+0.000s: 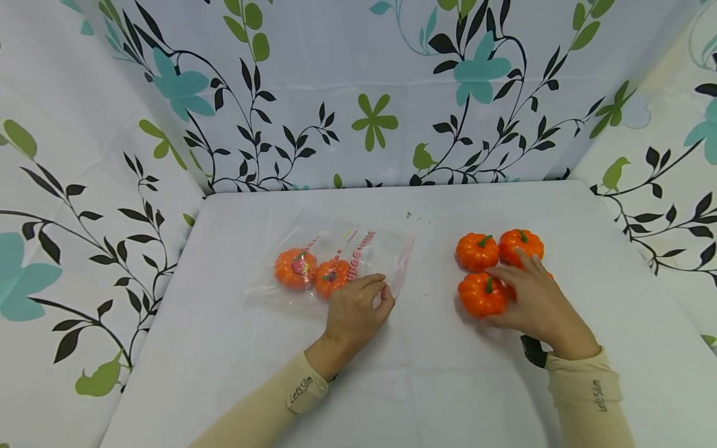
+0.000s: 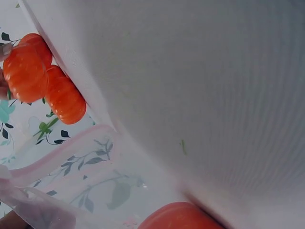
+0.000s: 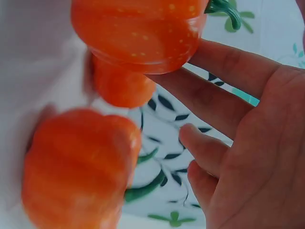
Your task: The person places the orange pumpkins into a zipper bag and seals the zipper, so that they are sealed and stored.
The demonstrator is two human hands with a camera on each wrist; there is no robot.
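On the left, a clear plastic bag [image 1: 386, 246] with a pink edge and red lettering lies flat around two small orange pumpkins [image 1: 291, 269]. My left hand [image 1: 350, 314] pinches the bag near its pink-edged opening. To the right, several more orange pumpkins [image 1: 477, 252] with green stems sit close together. My right hand [image 1: 532, 302] holds the front-left pumpkin [image 1: 480, 295] of that group between thumb and fingers. In the right wrist view, its fingers touch the side of a pumpkin [image 3: 138, 36]. Another pumpkin [image 1: 551, 275] is mostly hidden behind the right hand.
The white-covered table [image 1: 414, 373] carries small dark specks [image 1: 409, 215] near its back. A patterned curtain [image 1: 336, 74] hangs behind it and along both sides. A dark strap piece [image 1: 533, 351] shows at the right wrist.
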